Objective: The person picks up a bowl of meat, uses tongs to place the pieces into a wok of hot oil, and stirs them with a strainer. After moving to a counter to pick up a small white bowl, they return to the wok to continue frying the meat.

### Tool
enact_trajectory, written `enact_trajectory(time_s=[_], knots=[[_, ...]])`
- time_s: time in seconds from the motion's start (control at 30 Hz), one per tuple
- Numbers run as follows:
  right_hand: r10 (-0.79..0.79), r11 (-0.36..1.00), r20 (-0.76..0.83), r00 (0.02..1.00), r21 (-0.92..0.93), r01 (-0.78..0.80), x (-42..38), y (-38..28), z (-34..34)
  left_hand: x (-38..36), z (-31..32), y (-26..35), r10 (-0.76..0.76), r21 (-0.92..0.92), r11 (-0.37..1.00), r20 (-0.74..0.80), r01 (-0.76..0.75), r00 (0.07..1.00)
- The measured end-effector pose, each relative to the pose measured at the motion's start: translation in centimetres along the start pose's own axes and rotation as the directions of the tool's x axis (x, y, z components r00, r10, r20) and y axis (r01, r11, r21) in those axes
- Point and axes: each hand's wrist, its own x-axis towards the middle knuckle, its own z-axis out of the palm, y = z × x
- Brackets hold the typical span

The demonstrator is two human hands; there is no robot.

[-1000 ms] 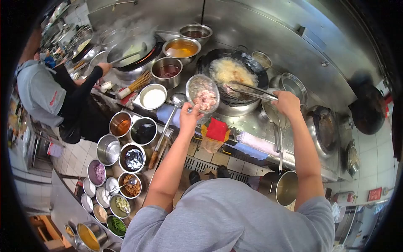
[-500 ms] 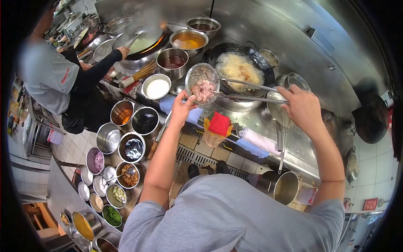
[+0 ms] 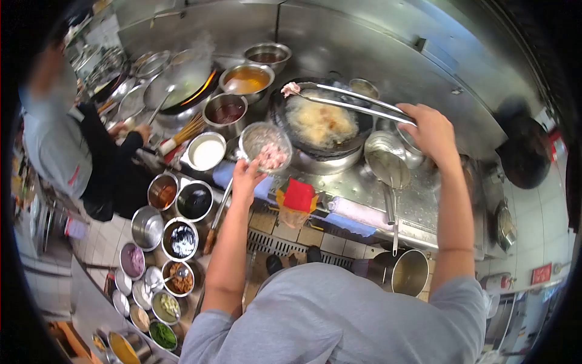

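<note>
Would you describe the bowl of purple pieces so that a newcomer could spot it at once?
From the left forearm, look left to the metal containers. Below the bare-looking pot sits the bowl, the only one there holding purple pieces.

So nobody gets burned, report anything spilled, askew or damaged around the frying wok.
Nothing clearly stands out. The foam sits within the wok, raw meat lies inside the bowl in the left hand, and the right hand holds the tongs. Fine splashes would be too small to tell.
</note>
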Motion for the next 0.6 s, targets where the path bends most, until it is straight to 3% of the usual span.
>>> enact_trajectory(time_s=[0.07, 0.13, 0.2, 0.3, 0.4, 0.6], knots=[[0.062, 0.998, 0.003, 0.998, 0.018, -0.062, 2.6, 1.9, 2.5, -0.8, 0.1, -0.1, -0.028, 0.032, 0.999, 0.008, 0.028, 1.000], [0.226, 0.971, 0.181, 0.957, 0.036, -0.236, 5.6, 1.8, 3.8, -1.9, 0.4, -0.1, -0.022, 0.024, 0.999, 0.018, 0.021, 1.000], [0.241, 0.970, 0.160, 0.957, -0.002, -0.244, 9.1, 3.8, 9.0, -3.0, 0.5, 0.2, -0.010, 0.012, 1.000, 0.008, 0.010, 1.000], [0.326, 0.945, 0.310, 0.893, -0.081, -0.316, 12.7, 5.2, 15.1, -4.2, 0.5, 0.9, -0.023, 0.025, 0.999, -0.063, 0.025, 0.998], [0.364, 0.926, 0.348, 0.864, -0.033, -0.377, 13.8, 5.8, 18.6, -5.1, 0.1, 1.7, -0.048, 0.025, 0.998, -0.119, 0.051, 0.992], [0.279, 0.956, 0.108, 0.954, 0.057, -0.286, 12.4, 5.7, 12.8, -4.4, -1.2, 1.5, 0.000, 0.000, 1.000, -0.190, 0.000, 0.982]])
